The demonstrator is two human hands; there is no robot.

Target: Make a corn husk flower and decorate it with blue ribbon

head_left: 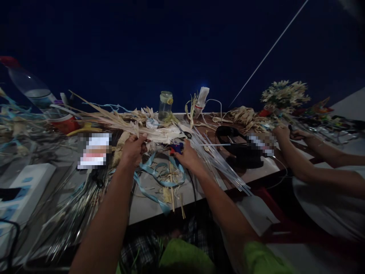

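My left hand [134, 149] is closed on a pale dried husk strip [137, 129], at the near edge of a pile of husks. Just to the right, my right hand [188, 153] is wrapped round a blue and red tool [176, 147], which looks like a glue gun; its tip points left toward the husks. A dark cord hangs below that hand. Light blue ribbon [154, 171] lies looped on the table between my forearms. Black-handled scissors [187, 135] rest just beyond my right hand.
Clear sticks [222, 163] lie right of my right hand, near a black strap-like object [245, 152]. Behind stands a lidded jar [165, 104]. At left are a large bottle [34, 87], a red container [65, 123] and a power strip [28, 190]. Another person's hands [282, 133] work at right.
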